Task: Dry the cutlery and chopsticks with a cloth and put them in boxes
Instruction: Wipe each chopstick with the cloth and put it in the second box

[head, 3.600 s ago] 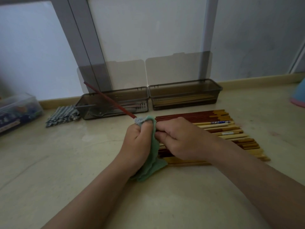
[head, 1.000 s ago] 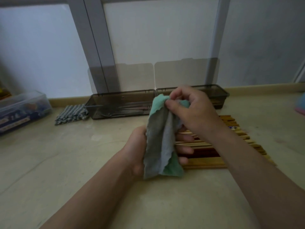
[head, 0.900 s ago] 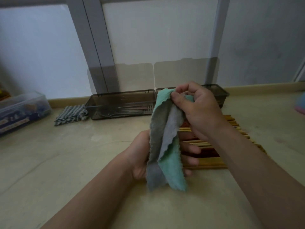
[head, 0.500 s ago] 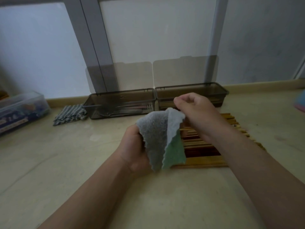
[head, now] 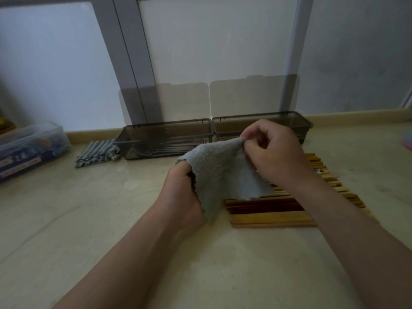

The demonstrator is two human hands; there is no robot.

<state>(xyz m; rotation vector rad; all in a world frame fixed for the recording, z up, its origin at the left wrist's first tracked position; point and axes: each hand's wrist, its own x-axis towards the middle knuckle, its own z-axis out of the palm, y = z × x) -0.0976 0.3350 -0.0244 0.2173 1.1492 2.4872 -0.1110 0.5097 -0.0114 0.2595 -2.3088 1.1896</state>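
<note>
A grey-green cloth (head: 219,172) is stretched between both hands above the counter. My left hand (head: 182,192) grips its lower left part, and my right hand (head: 273,157) pinches its upper right corner. Under the cloth and my right arm lies a row of wooden and dark red chopsticks (head: 274,208) on the counter. Two smoky plastic boxes stand at the back with lids raised: the left box (head: 163,142) holds metal cutlery, the right box (head: 296,122) is partly hidden by my right hand.
A folded checked cloth (head: 98,152) lies left of the boxes. A clear storage container (head: 29,148) stands at the far left edge. A pink and blue object (head: 408,141) shows at the right edge. A window frame rises behind the boxes.
The red chopstick wiped earlier is no longer in my hands. My right hand lifted a corner of the cloth, then drew it down and to the right, spreading the cloth out.
</note>
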